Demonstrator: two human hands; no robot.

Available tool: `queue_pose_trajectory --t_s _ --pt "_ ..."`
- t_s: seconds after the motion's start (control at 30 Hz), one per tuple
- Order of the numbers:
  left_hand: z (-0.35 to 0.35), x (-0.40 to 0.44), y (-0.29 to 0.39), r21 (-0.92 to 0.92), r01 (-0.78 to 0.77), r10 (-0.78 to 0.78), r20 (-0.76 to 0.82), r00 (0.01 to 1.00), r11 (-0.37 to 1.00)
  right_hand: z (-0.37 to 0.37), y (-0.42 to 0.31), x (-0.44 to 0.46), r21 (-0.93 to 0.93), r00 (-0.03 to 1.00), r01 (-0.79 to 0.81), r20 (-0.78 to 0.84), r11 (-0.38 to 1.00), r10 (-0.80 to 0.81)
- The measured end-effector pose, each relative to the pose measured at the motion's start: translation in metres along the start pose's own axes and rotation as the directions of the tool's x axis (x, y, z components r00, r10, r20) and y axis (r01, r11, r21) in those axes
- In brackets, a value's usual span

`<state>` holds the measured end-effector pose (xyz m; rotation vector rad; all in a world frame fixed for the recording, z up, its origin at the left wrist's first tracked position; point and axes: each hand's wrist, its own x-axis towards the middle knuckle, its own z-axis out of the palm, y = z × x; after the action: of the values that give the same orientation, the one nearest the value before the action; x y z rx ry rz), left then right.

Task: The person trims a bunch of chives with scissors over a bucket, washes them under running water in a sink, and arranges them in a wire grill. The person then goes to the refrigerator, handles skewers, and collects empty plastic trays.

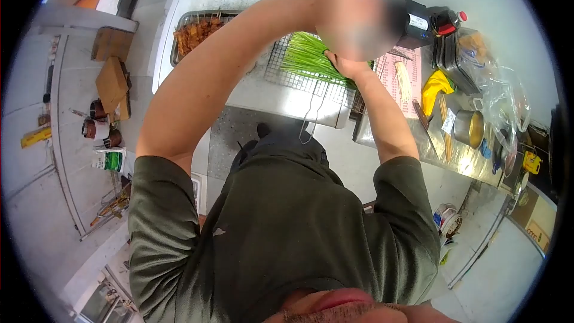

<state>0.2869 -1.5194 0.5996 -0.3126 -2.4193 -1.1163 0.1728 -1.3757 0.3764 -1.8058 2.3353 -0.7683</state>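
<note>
My right hand (348, 67) is closed around the bunch of long green chives (308, 60), thumb uppermost. The chives lie on a wire grill rack (276, 63) whose long wire handle (314, 104) hangs over the near edge of the white table. My left arm (236, 54) reaches across above the table, and its hand (350, 15) is over the far side of the chives. A blur hides that hand's fingers and whatever it may hold. Left of the rack stands a metal tray (174, 57) with browned skewered food (194, 33).
On the right-hand metal counter (427, 146) are enoki mushrooms (402, 81) on a pink printed sheet (388, 72), a yellow cloth (436, 90), wooden skewers (445, 125), a metal pot (468, 128) and a black box (415, 36). Cardboard boxes (112, 81) stand at left.
</note>
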Motion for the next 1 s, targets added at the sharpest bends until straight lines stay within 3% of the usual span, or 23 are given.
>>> queue_pose_trajectory --t_s 0.1,0.3,0.5,0.57,0.6,0.7,0.87,1.0 --pt "-0.001 0.000 0.001 -0.018 0.012 -0.012 0.023 1.000 1.000 -0.001 -0.003 0.007 -0.108 1.000 -0.004 0.014 0.994 0.006" --pt "-0.011 0.003 0.018 -0.039 0.230 -0.222 0.137 0.965 0.973 0.002 -0.004 0.015 -0.370 1.000 -0.010 0.014 0.929 0.017" --pt "-0.003 0.005 0.014 0.030 0.336 -0.337 0.147 0.930 0.941 -0.002 -0.016 0.014 -0.362 0.957 -0.019 0.264 0.932 0.122" --pt "-0.002 0.001 0.008 0.003 0.204 -0.203 0.108 0.973 0.979 0.006 -0.016 0.010 -0.333 0.944 -0.050 0.292 0.942 0.153" --pt "-0.002 0.000 0.006 -0.006 0.132 -0.131 0.087 0.988 0.991 0.009 -0.016 0.008 -0.208 0.970 -0.085 0.208 0.974 0.129" --pt "-0.004 0.003 0.016 0.027 0.302 -0.303 0.129 0.944 0.953 0.014 -0.019 0.003 0.032 0.994 -0.092 0.056 0.995 0.090" --pt "-0.004 0.004 0.015 0.023 0.306 -0.306 0.141 0.942 0.952 0.004 -0.032 -0.007 -0.083 0.974 -0.083 0.206 0.993 0.098" --pt "-0.007 0.002 0.015 -0.001 0.284 -0.281 0.150 0.948 0.959 -0.002 -0.042 -0.020 -0.222 0.963 0.041 0.269 0.974 0.020"
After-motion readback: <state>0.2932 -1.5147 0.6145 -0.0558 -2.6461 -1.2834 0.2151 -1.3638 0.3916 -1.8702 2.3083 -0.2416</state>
